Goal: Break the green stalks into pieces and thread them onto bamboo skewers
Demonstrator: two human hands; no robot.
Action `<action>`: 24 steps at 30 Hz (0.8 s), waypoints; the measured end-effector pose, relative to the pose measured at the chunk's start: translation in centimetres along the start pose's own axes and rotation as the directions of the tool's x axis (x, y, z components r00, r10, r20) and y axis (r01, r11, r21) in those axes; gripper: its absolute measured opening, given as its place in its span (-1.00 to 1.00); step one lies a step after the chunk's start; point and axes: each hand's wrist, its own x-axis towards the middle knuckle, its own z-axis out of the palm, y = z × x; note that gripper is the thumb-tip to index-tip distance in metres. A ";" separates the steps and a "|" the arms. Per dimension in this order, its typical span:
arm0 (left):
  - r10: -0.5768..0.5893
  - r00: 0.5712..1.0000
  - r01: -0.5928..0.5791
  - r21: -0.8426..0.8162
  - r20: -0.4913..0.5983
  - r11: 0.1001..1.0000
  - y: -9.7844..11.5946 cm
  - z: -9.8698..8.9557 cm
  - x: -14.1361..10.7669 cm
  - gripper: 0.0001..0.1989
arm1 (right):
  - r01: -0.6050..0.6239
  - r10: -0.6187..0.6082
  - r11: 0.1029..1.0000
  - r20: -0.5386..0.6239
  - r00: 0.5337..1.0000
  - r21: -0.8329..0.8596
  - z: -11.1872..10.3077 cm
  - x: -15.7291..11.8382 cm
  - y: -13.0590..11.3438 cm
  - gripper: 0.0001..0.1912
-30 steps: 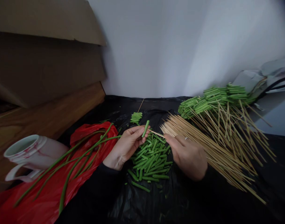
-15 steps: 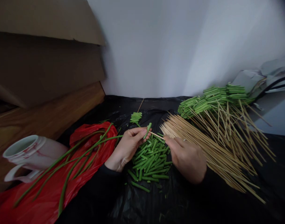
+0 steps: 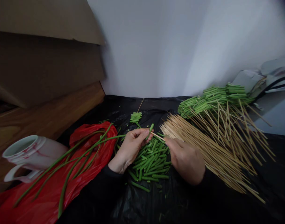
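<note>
Between thumb and fingers, my left hand (image 3: pixel 133 145) pinches a short piece of green stem (image 3: pixel 151 128). My right hand (image 3: pixel 186 160) grips a thin wooden skewer (image 3: pixel 158 136), whose far end meets the stem piece; I cannot tell whether it has gone through. Under both hands lies a heap of cut green stem pieces (image 3: pixel 154 165) on black plastic sheeting (image 3: pixel 149 207). Beyond them rests one finished-looking skewer of stem pieces (image 3: pixel 136 117), its stick pointing to the wall. Close by my right hand is a thick bundle of bare skewers (image 3: pixel 203 143).
At the left, long green stems (image 3: pixel 67 183) lie on a red plastic bag (image 3: pixel 86 189) beside a white pitcher (image 3: pixel 37 152). A cardboard box (image 3: pixel 46 59) stands behind. Stacked loaded skewers (image 3: pixel 212 99) lie at the back right, below a pale wall (image 3: pixel 156 46).
My left hand has shifted slightly right with the stem piece, toward my right hand. Less skewer shows between the hands; the right hand has barely moved.
</note>
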 end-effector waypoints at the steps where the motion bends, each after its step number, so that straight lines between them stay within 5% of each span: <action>1: -0.001 1.000 0.001 0.002 0.006 1.000 0.0 0.0 0.0 -0.73 | -0.006 0.006 1.000 0.020 1.000 0.001 0.0 0.0 0.0 -0.67; 24: -0.037 0.998 0.036 0.019 0.052 0.999 0.1 0.5 -0.4 -0.76 | -0.039 0.040 0.999 0.068 0.997 -0.008 0.4 -0.3 -0.4 -0.78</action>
